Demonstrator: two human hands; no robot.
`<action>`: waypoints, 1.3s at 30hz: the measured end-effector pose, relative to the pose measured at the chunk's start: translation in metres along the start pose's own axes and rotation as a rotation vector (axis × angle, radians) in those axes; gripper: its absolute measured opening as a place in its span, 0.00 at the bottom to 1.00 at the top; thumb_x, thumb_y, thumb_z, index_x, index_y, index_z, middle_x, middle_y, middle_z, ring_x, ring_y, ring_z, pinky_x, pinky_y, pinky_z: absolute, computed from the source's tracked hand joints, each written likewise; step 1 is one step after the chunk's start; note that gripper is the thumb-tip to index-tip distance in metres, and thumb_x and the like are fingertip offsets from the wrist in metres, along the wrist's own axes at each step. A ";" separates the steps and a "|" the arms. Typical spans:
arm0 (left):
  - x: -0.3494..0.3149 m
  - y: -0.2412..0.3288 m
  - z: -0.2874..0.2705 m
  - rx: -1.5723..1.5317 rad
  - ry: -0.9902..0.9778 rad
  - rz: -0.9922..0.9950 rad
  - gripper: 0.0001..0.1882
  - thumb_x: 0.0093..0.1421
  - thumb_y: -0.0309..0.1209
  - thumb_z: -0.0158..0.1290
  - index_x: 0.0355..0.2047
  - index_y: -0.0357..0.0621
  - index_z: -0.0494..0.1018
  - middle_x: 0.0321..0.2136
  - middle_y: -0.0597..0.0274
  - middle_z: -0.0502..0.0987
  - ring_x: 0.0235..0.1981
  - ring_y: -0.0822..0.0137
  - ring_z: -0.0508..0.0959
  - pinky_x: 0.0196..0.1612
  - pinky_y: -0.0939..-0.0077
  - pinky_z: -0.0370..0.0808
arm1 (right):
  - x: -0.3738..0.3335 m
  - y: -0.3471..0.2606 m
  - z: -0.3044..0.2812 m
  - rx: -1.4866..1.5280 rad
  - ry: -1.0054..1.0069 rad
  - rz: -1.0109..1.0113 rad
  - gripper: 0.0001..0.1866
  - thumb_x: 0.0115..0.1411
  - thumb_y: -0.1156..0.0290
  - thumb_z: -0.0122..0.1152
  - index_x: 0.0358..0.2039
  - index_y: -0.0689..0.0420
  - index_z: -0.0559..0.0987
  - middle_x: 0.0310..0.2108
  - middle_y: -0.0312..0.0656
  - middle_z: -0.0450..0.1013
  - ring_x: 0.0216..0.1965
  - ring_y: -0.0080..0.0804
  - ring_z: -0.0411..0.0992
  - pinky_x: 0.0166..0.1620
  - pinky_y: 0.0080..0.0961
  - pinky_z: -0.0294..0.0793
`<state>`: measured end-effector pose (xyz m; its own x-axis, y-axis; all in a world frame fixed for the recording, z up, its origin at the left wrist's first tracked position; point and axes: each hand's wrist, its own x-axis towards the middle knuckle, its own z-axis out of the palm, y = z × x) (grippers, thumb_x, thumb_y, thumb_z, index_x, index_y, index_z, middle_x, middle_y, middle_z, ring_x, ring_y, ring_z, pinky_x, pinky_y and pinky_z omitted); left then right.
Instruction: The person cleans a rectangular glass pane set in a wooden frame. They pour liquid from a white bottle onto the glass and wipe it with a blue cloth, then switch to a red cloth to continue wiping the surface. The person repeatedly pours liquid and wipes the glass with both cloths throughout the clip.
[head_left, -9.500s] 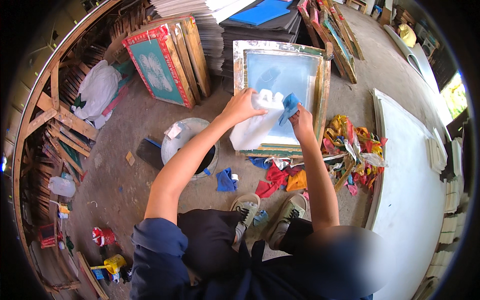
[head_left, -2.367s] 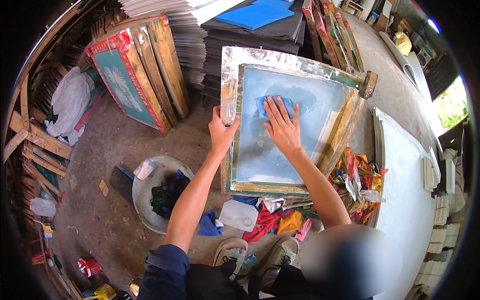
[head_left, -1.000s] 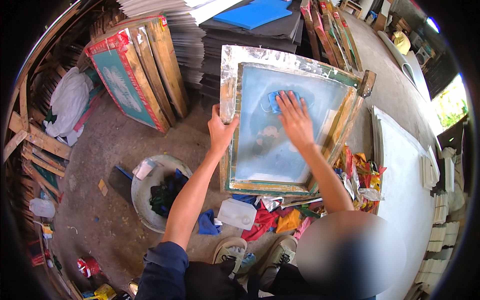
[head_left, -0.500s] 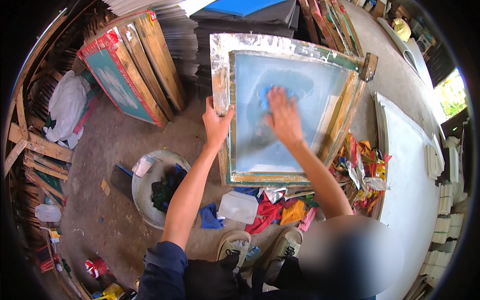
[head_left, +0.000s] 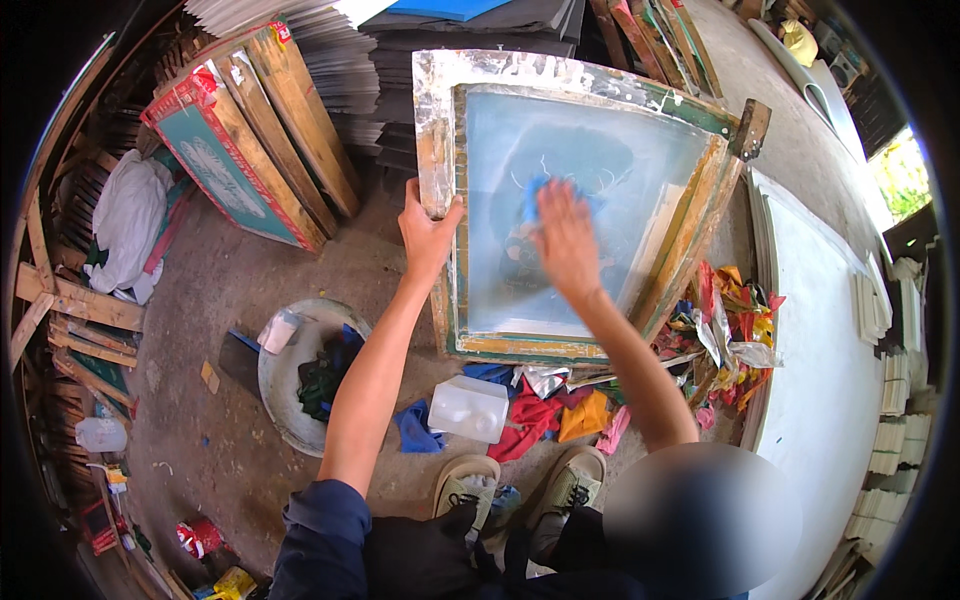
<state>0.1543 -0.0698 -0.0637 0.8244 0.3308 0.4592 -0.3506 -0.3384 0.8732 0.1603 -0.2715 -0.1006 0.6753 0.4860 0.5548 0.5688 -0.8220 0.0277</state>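
Observation:
A screen-printing frame (head_left: 440,130), its wooden border stained with paint, stands propped up before me. Its pale blue mesh (head_left: 500,270) has a darker patch with faint line drawing in the middle. My left hand (head_left: 428,235) is closed round the frame's left edge, thumb on the front side. Flat against the mesh, my right hand (head_left: 566,235) presses a blue cloth (head_left: 533,200), most of which is hidden under the fingers.
Left of my legs stands a round whitish tub (head_left: 290,400) with dark cloths inside. Coloured rags (head_left: 535,420) and a translucent plastic jug (head_left: 468,408) lie below the frame. More wooden frames (head_left: 235,160) lean at the left; white sheets (head_left: 820,330) lie at right.
My right hand with the blue cloth has shifted slightly on the mesh. Line drawing in the dark patch shows more sharply now. My left hand keeps its hold.

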 end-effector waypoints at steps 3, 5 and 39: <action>0.003 -0.002 -0.001 0.039 0.004 0.029 0.15 0.49 0.27 0.56 0.36 0.35 0.65 0.26 0.55 0.76 0.28 0.70 0.77 0.32 0.76 0.72 | -0.075 -0.027 0.032 -0.021 -0.273 -0.380 0.35 0.55 0.62 0.50 0.61 0.55 0.51 0.62 0.38 0.49 0.62 0.30 0.50 0.62 0.32 0.49; 0.001 -0.002 0.000 0.016 0.015 0.003 0.15 0.49 0.27 0.56 0.36 0.35 0.65 0.26 0.55 0.76 0.28 0.70 0.77 0.32 0.76 0.72 | -0.097 -0.006 0.034 0.288 -0.380 -0.554 0.34 0.54 0.64 0.51 0.61 0.55 0.53 0.62 0.34 0.51 0.61 0.28 0.52 0.62 0.29 0.50; -0.004 -0.009 -0.006 -0.003 0.049 -0.039 0.18 0.48 0.26 0.56 0.39 0.35 0.64 0.29 0.55 0.75 0.30 0.70 0.75 0.36 0.76 0.70 | 0.012 0.014 -0.003 0.160 0.157 0.052 0.28 0.54 0.72 0.49 0.57 0.55 0.60 0.57 0.44 0.59 0.59 0.39 0.56 0.60 0.40 0.52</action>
<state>0.1515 -0.0626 -0.0724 0.8147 0.3866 0.4323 -0.3203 -0.3215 0.8911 0.1751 -0.2785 -0.0912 0.6315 0.3818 0.6749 0.6107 -0.7812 -0.1295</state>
